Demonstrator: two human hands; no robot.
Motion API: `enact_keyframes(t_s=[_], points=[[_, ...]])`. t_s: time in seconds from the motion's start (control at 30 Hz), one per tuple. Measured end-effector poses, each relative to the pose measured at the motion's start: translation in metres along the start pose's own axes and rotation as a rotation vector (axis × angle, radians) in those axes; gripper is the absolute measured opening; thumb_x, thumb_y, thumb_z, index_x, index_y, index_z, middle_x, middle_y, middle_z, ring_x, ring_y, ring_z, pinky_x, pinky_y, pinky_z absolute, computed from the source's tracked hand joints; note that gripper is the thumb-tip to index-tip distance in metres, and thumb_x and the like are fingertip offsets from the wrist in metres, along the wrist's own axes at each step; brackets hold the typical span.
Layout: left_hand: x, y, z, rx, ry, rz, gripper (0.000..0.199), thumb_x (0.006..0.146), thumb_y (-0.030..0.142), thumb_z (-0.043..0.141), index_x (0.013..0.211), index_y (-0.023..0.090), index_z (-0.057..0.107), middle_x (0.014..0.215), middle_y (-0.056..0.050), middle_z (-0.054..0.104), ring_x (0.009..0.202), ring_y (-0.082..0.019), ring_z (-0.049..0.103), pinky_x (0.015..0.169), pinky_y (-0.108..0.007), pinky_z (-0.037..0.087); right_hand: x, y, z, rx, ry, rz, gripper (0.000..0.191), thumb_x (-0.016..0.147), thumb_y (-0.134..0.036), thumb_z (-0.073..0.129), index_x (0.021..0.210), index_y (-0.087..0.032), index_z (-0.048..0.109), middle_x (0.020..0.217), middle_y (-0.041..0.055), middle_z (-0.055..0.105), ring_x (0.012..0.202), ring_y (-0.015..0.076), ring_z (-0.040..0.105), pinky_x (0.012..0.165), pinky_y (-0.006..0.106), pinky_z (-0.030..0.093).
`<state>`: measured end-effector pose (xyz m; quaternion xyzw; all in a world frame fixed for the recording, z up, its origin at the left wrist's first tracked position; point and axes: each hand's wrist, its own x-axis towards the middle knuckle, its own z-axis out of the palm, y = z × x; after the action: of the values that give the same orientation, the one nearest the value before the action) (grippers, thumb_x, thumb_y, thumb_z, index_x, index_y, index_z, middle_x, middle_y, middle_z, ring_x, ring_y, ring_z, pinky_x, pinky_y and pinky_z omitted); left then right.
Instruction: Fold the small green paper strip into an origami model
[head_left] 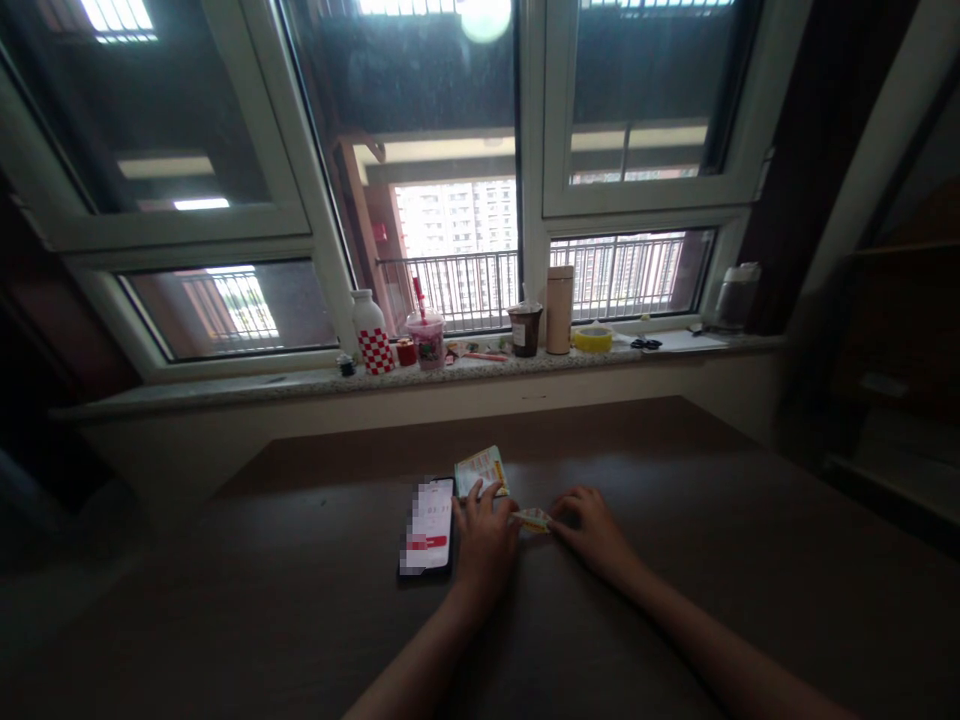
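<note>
Your R hand (589, 527) pinches one end of the slip (535, 521), L hand (486, 535) at the other, slip betw. them; can't tell L's grip. Go light, ends level, L clear of phone (431, 525) alongside & card (480, 470) beyond.

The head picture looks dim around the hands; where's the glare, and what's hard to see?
Head view: buildings outside the window glare nearly white; left hand, right hand and table are dim; pixel blocks hide part of the phone; print on the flat paper is unreadable.
</note>
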<state>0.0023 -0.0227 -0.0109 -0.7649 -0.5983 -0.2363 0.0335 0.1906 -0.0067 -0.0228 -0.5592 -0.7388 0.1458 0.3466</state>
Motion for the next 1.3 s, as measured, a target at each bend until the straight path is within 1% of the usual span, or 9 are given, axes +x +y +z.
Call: enact_keyframes(t_s=[0.17, 0.37, 0.5, 0.57, 0.8, 0.87, 1.0, 1.17, 1.3], points=[[0.001, -0.002, 0.004, -0.014, 0.011, -0.006, 0.035, 0.088, 0.031, 0.050, 0.122, 0.031, 0.056, 0.138, -0.005, 0.048, 0.135, -0.029, 0.030, 0.111, -0.060, 0.016, 0.002, 0.006, -0.003, -0.091, 0.072, 0.070, 0.005, 0.077, -0.023, 0.060, 0.072, -0.021, 0.062, 0.087, 0.0039, 0.064, 0.095, 0.0226, 0.053, 0.086, 0.033, 0.038], [-0.001, -0.002, 0.003, -0.008, -0.039, 0.013, 0.036, 0.089, 0.039, 0.049, 0.124, 0.039, 0.056, 0.143, -0.005, 0.042, 0.138, -0.032, 0.022, 0.109, -0.064, 0.012, 0.000, 0.003, -0.004, -0.143, 0.027, 0.009, 0.003, 0.076, -0.021, 0.062, 0.074, -0.021, 0.065, 0.091, 0.0046, 0.065, 0.100, 0.0231, 0.053, 0.090, 0.034, 0.036], [-0.003, 0.000, 0.002, -0.002, -0.063, 0.027, 0.033, 0.089, 0.044, 0.047, 0.120, 0.042, 0.059, 0.144, -0.004, 0.041, 0.138, -0.033, 0.023, 0.108, -0.066, 0.010, -0.001, -0.002, -0.005, -0.131, -0.016, -0.024, 0.006, 0.078, -0.023, 0.064, 0.079, -0.022, 0.070, 0.096, 0.0051, 0.066, 0.110, 0.0243, 0.050, 0.096, 0.035, 0.033], [-0.003, 0.000, 0.000, -0.004, -0.060, 0.047, 0.032, 0.089, 0.045, 0.047, 0.118, 0.042, 0.060, 0.144, -0.002, 0.041, 0.137, -0.033, 0.023, 0.108, -0.067, 0.009, -0.002, -0.004, -0.005, -0.133, -0.029, -0.033, 0.008, 0.078, -0.024, 0.064, 0.079, -0.023, 0.072, 0.094, 0.0049, 0.066, 0.108, 0.0243, 0.050, 0.097, 0.036, 0.033], [-0.005, 0.002, -0.006, -0.043, -0.116, 0.143, 0.031, 0.091, 0.048, 0.043, 0.116, 0.042, 0.060, 0.129, 0.005, 0.059, 0.135, -0.034, 0.028, 0.104, -0.073, -0.001, -0.006, -0.010, -0.003, -0.013, -0.092, -0.099, 0.014, 0.079, -0.027, 0.063, 0.071, -0.021, 0.073, 0.090, 0.0060, 0.067, 0.093, 0.0206, 0.056, 0.086, 0.031, 0.040], [-0.005, 0.001, -0.006, -0.060, -0.151, 0.151, 0.032, 0.091, 0.047, 0.042, 0.119, 0.043, 0.057, 0.128, 0.005, 0.060, 0.135, -0.034, 0.028, 0.103, -0.074, -0.003, -0.006, -0.009, -0.002, 0.052, -0.110, -0.133, 0.012, 0.080, -0.026, 0.062, 0.075, -0.021, 0.073, 0.090, 0.0056, 0.067, 0.093, 0.0199, 0.056, 0.086, 0.031, 0.041], [-0.004, 0.000, -0.004, -0.089, -0.203, 0.192, 0.035, 0.094, 0.045, 0.036, 0.126, 0.047, 0.050, 0.133, 0.006, 0.057, 0.138, -0.032, 0.026, 0.100, -0.076, -0.010, -0.004, -0.002, 0.000, 0.079, -0.038, -0.119, 0.018, 0.082, -0.019, 0.058, 0.093, -0.021, 0.072, 0.092, 0.0060, 0.064, 0.095, 0.0198, 0.054, 0.087, 0.031, 0.041], [-0.005, -0.001, 0.001, -0.079, -0.202, 0.198, 0.036, 0.094, 0.048, 0.032, 0.127, 0.049, 0.047, 0.138, 0.008, 0.051, 0.139, -0.032, 0.023, 0.100, -0.076, -0.011, 0.000, 0.011, 0.002, -0.027, -0.048, -0.085, 0.015, 0.076, -0.016, 0.066, 0.083, -0.024, 0.076, 0.095, 0.0068, 0.062, 0.098, 0.0225, 0.051, 0.090, 0.034, 0.040], [-0.006, -0.001, 0.006, -0.023, -0.160, 0.143, 0.037, 0.090, 0.055, 0.039, 0.124, 0.050, 0.051, 0.149, 0.006, 0.036, 0.140, -0.036, 0.017, 0.101, -0.075, -0.007, 0.000, 0.012, 0.003, -0.044, -0.060, -0.068, 0.010, 0.076, -0.024, 0.068, 0.082, -0.026, 0.076, 0.096, 0.0068, 0.061, 0.099, 0.0224, 0.050, 0.090, 0.034, 0.040]])
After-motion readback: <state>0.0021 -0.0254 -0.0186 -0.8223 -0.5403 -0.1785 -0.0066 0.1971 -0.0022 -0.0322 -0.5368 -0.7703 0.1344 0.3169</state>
